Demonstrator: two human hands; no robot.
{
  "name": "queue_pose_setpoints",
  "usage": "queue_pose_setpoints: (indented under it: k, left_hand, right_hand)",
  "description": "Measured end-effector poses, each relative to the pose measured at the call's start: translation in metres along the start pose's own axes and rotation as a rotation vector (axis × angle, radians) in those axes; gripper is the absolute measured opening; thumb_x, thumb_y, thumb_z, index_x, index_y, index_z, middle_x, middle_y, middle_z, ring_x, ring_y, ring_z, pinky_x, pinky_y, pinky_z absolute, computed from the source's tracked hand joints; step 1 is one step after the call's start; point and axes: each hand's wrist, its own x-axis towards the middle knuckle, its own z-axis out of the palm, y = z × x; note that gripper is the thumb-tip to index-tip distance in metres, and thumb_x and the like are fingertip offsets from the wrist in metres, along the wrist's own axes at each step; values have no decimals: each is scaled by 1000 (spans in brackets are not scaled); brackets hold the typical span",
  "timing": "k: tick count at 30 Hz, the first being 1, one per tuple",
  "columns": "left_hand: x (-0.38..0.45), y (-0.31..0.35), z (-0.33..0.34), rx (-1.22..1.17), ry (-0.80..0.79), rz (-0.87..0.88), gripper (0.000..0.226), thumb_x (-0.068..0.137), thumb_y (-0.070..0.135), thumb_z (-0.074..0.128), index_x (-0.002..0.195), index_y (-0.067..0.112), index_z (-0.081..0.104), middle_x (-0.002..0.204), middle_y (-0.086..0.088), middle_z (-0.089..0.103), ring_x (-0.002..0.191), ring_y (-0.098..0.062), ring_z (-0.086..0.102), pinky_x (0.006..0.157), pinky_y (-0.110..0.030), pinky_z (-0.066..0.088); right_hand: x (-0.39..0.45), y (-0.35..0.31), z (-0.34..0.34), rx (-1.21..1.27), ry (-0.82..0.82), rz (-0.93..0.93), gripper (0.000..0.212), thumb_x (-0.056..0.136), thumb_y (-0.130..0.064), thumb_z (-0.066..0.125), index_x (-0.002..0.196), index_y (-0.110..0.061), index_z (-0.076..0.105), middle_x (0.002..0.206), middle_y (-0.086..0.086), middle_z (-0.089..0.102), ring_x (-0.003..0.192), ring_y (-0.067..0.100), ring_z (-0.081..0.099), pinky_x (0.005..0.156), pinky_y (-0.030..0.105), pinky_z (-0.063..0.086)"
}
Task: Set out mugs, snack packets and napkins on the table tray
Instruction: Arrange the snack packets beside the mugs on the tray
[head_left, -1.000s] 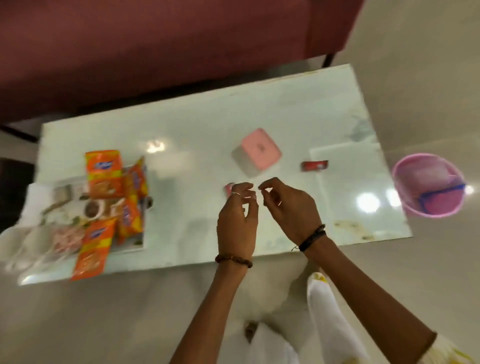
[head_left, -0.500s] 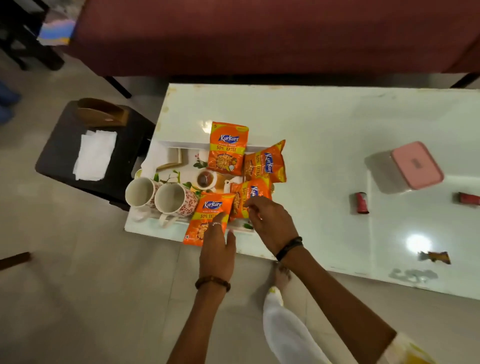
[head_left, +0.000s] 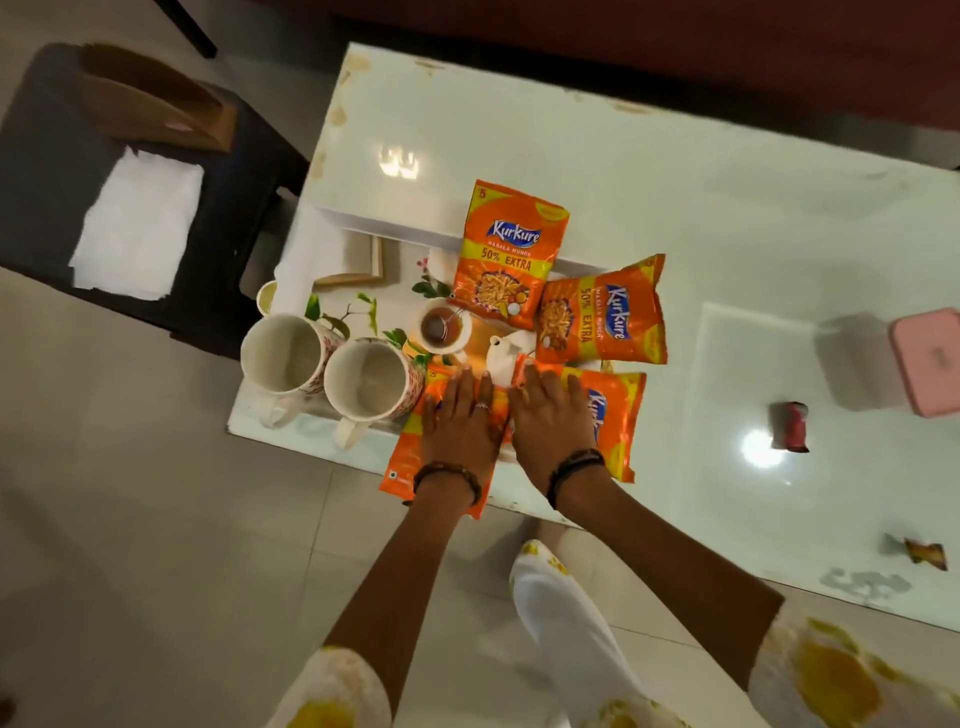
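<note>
A white tray (head_left: 311, 423) with a flower print lies on the left end of the white table (head_left: 675, 171). Two empty patterned mugs (head_left: 283, 356) (head_left: 366, 382) stand side by side at its left. Several orange Kurkure packets lie on it: one at the far side (head_left: 506, 254), one to the right (head_left: 602, 312), two near me. My left hand (head_left: 460, 421) lies flat on the near-left packet (head_left: 408, 460). My right hand (head_left: 550, 421) lies flat on the near-right packet (head_left: 618, 421), fingers spread. White napkins (head_left: 137, 223) lie off the tray on a dark side stool (head_left: 47, 130).
A wooden holder (head_left: 150, 98) stands on the stool behind the napkins. On the table's right part are a pink-lidded box (head_left: 924, 358), a small red packet (head_left: 789, 426) and a crumpled wrapper (head_left: 922, 551). A maroon sofa (head_left: 675, 47) runs along the far side.
The view has swung left from the table's middle to the tray. My hands, first pinched together over the table, have come down onto the two near packets and flattened on them.
</note>
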Motion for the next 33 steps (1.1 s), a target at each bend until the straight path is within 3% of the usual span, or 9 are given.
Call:
queue_pose_setpoints:
  k: [9, 13, 15, 17, 19, 24, 28, 31, 33]
  left_hand:
    - [-1, 12, 15, -73, 84, -109, 61, 97, 44, 18, 144, 20, -13, 156, -15, -12, 144, -33, -11, 115, -49, -9]
    - [6, 17, 15, -84, 190, -82, 61, 98, 37, 23, 135, 27, -24, 156, -12, -14, 144, -30, -14, 113, -48, -14]
    - [14, 17, 11, -99, 252, -23, 61, 97, 35, 25, 134, 31, -23, 156, -9, -13, 144, -28, -13, 111, -46, -18]
    - [26, 15, 4, -85, 277, 31, 64, 96, 36, 30, 134, 31, -22, 157, -9, -11, 144, -27, -13, 112, -48, -16]
    - [40, 11, -4, -60, 292, 66, 67, 94, 37, 33, 134, 33, -21, 157, -10, -9, 144, -29, -12, 113, -53, -11]
    - [65, 2, -13, 7, 267, 107, 69, 94, 46, 35, 134, 36, -20, 157, -10, -9, 145, -31, -6, 114, -56, -5]
    - [66, 2, -18, -7, 228, 124, 66, 95, 47, 32, 139, 34, -15, 157, -10, -12, 145, -30, -8, 115, -54, -5]
    - [60, 7, -27, -142, 218, 117, 62, 88, 55, 12, 144, 31, -3, 157, -9, -10, 145, -28, -9, 115, -49, -8]
    - [56, 11, -32, -299, 263, 111, 60, 93, 46, 21, 145, 22, 5, 157, -12, -6, 145, -28, -5, 116, -44, -6]
  right_hand:
    - [-11, 3, 4, -12, -27, 79, 42, 96, -34, 38, 131, -11, 39, 147, 18, 31, 136, 36, 25, 110, 51, 27]
    - [0, 13, -21, 22, 227, 53, 35, 90, -27, 52, 123, -15, 53, 140, 15, 47, 134, 34, 35, 110, 50, 29]
    - [13, 25, -32, 41, 322, 43, 38, 90, -21, 53, 127, -13, 51, 143, 15, 44, 138, 35, 30, 114, 52, 20]
    - [29, 38, -41, 92, 261, 53, 43, 95, -19, 41, 137, -12, 38, 151, 16, 29, 143, 35, 14, 117, 52, 4]
    - [40, 47, -42, 70, 206, 106, 43, 95, -19, 39, 137, -15, 36, 154, 16, 21, 143, 35, 9, 116, 54, 1]
    - [38, 48, -27, 34, 242, 224, 44, 94, -13, 34, 137, -18, 35, 150, 19, 24, 136, 35, 24, 111, 53, 18]
    - [39, 40, -25, 53, 253, 308, 42, 93, -12, 35, 135, -18, 38, 147, 18, 27, 133, 36, 25, 109, 53, 21]
    - [41, 32, -35, 93, 270, 364, 41, 92, -14, 40, 133, -18, 40, 144, 19, 31, 132, 37, 27, 107, 54, 23]
    - [47, 26, -44, 99, 343, 309, 41, 90, -16, 48, 131, -20, 43, 142, 18, 37, 128, 38, 34, 104, 56, 29]
